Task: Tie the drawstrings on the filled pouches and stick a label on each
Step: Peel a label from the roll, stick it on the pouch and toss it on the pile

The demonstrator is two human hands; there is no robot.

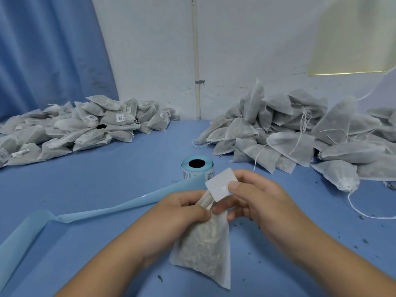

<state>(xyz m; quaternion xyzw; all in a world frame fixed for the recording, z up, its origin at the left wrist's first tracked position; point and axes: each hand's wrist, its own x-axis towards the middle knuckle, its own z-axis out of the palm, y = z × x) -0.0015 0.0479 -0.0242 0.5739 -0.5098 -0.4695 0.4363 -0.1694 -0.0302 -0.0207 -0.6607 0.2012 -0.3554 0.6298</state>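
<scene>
A filled white mesh pouch (203, 245) hangs in front of me above the blue table. My left hand (182, 207) pinches its gathered neck and drawstring. My right hand (255, 196) pinches a blank-looking white square label (220, 184) between thumb and fingers, just above the pouch's neck. The label roll (198, 168) stands upright behind my hands, and its peeled blue backing strip (102, 212) trails off to the left.
A heap of labelled pouches (85, 125) lies at the back left. Another heap of pouches (300, 133) with loose strings and no labels showing fills the back right. Dark crumbs dot the blue table (107, 174). A blue curtain (49, 50) hangs at the left.
</scene>
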